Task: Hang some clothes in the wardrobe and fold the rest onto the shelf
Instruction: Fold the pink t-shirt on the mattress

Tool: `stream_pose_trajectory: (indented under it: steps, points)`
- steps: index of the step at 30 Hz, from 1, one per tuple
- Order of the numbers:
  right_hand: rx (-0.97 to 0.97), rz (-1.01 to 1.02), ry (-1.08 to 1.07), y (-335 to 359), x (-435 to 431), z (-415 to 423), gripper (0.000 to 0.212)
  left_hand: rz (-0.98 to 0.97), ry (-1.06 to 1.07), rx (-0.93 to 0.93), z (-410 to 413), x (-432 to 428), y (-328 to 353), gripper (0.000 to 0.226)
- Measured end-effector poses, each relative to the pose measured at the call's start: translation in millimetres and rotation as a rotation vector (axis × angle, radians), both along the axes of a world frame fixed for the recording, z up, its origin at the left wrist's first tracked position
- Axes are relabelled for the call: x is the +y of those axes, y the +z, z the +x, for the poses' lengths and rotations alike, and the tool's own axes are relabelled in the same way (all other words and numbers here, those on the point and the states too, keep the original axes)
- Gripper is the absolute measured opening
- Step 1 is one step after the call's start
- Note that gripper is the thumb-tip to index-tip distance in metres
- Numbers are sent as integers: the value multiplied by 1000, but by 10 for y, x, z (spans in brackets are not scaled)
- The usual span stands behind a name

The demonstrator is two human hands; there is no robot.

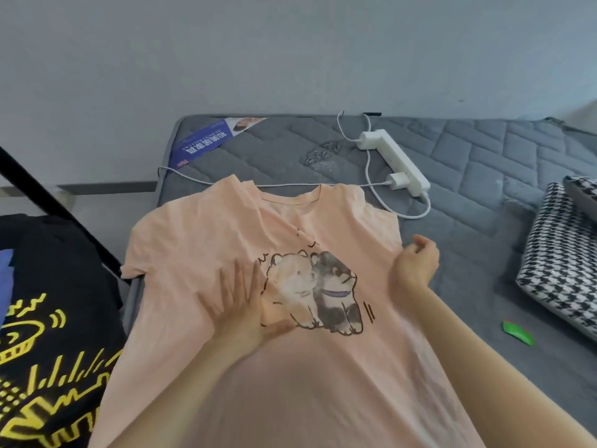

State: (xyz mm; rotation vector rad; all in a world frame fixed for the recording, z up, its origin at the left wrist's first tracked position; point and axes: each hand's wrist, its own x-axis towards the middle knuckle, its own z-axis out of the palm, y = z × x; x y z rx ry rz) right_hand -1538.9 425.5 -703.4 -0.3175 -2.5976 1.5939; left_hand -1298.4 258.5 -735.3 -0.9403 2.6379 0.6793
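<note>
Under the flat left grip (239, 305) lies the T-shirt (290, 383), right grip (416, 263) clutching its edge.

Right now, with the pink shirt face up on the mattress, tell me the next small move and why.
Probably fold the right sleeve inward: the shirt lies spread flat, the left hand presses its middle, and the right hand curls at that sleeve's edge.

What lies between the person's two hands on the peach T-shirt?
The head view shows the T-shirt's cartoon print of two puppies between the left hand, pressed flat on the fabric, and the right hand at the shirt's edge.
</note>
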Motion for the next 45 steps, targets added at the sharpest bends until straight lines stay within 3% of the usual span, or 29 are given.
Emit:
stream_pose_trajectory:
  steps: [7,11,14,16,24,30,38,40,42,45]
  points:
    - [-160,-67,198,-37,-79,-325,28,-12,-12,-35,-39,-42,-77,124]
    - [-187,37,342,-39,-160,-378,37,5,-9,-50,-53,-32,-56,123]
    - [-266,72,425,-48,-196,-405,22,11,-6,-42,-46,-36,-55,123]
    - [-273,91,467,-20,-175,-423,26,17,-3,-38,-41,-37,-47,123]
    - [-128,20,291,209,91,-570,14,36,35,-35,-54,-18,-6,126]
    - [-114,-108,325,323,188,-656,20,50,109,61,-130,129,124,116]
    - [-1,339,96,400,343,-903,16,57,31,23,-372,195,117,107]
    - [-79,301,136,322,373,-927,24,42,25,-27,-418,185,98,108]
    - [-205,196,182,254,408,-933,46,15,18,-68,-440,186,80,107]
    - [-386,-75,107,263,485,-954,68,-9,22,-81,-473,215,86,105]
